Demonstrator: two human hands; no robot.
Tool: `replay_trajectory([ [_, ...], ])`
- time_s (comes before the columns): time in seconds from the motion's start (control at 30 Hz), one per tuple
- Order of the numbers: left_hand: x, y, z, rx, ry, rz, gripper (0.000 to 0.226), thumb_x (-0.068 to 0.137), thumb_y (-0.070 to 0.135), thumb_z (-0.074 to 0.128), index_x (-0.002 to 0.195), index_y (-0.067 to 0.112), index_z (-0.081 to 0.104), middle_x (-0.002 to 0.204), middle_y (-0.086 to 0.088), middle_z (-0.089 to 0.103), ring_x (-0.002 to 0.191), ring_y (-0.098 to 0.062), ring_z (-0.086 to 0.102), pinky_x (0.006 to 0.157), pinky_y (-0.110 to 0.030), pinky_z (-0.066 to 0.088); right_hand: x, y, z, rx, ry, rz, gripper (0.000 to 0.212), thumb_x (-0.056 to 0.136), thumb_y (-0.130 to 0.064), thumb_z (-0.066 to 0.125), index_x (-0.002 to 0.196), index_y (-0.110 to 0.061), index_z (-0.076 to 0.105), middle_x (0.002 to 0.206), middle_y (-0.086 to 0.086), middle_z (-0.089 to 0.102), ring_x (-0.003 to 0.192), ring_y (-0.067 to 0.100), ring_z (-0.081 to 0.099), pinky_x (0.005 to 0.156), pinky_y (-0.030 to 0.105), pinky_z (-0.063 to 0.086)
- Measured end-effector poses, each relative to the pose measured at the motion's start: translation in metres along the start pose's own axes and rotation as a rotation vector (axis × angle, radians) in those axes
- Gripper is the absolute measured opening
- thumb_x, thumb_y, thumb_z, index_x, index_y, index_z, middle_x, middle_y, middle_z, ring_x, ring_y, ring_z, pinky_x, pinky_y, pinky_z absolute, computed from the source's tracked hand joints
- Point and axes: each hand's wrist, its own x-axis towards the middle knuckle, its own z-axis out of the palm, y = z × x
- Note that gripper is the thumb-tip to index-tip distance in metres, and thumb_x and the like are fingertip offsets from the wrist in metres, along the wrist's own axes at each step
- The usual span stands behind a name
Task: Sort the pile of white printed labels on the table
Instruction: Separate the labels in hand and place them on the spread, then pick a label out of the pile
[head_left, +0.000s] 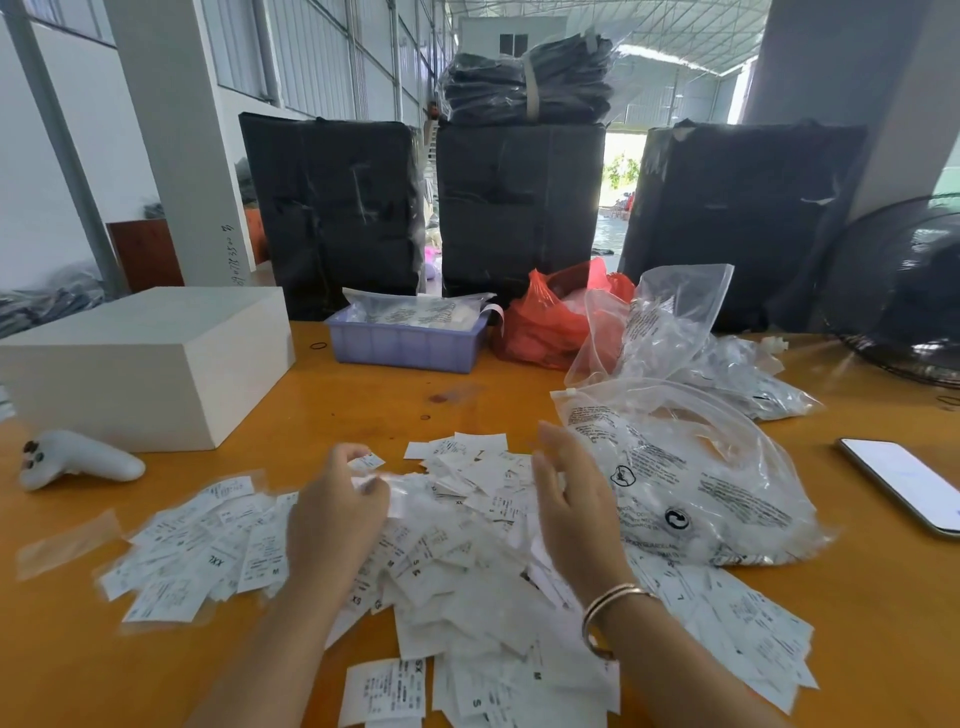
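Fingers (358, 460) of our left hand (332, 519) pinch one small label (367, 462) | right hand (571, 499) fingers loosely spread above label pile (467, 571) at lower centre | we read the size mark before placing.

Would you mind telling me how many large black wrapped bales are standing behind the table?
3: the left bale behind the white box, the middle bale behind the purple tray, and the right bale behind the clear bags. Others may be hidden behind them.
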Motion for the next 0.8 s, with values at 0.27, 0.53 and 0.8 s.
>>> replay_trajectory([
  [0.27, -0.002, -0.009, 0.003, 0.401, 0.044, 0.215, 0.035, 0.091, 0.021, 0.058, 0.127, 0.019, 0.056, 0.136, -0.003, 0.049, 0.125, -0.022, 0.043, 0.1, -0.038, 0.039, 0.042, 0.027, -0.053, -0.13, 0.258, 0.044, 0.024, 0.092, -0.003, 0.048, 0.099, -0.021, 0.063, 0.105, -0.003, 0.059, 0.081, 0.004, 0.055, 0.068, 0.011, 0.042],
  [0.53, -0.028, 0.009, 0.037, 0.29, -0.377, 0.683, 0.044, 0.099, 0.048, 0.034, 0.143, 0.038, 0.036, 0.152, 0.017, 0.03, 0.143, -0.004, 0.018, 0.11, -0.021, 0.005, 0.081, 0.073, -0.085, -0.67, -0.153, 0.276, 0.032, 0.091, -0.011, 0.051, 0.12, -0.013, 0.062, 0.13, 0.005, 0.058, 0.116, 0.023, 0.054, 0.092, 0.031, 0.042],
  [0.8, -0.027, 0.004, 0.038, 0.228, -0.369, 0.716, 0.034, 0.097, 0.043, 0.044, 0.13, 0.038, 0.055, 0.136, 0.022, 0.049, 0.128, 0.002, 0.033, 0.102, -0.016, 0.018, 0.08, 0.081, -0.077, -0.834, -0.217, 0.374, 0.016, 0.09, -0.027, 0.055, 0.093, -0.015, 0.066, 0.1, 0.005, 0.067, 0.09, 0.023, 0.056, 0.087, 0.034, 0.046],
])
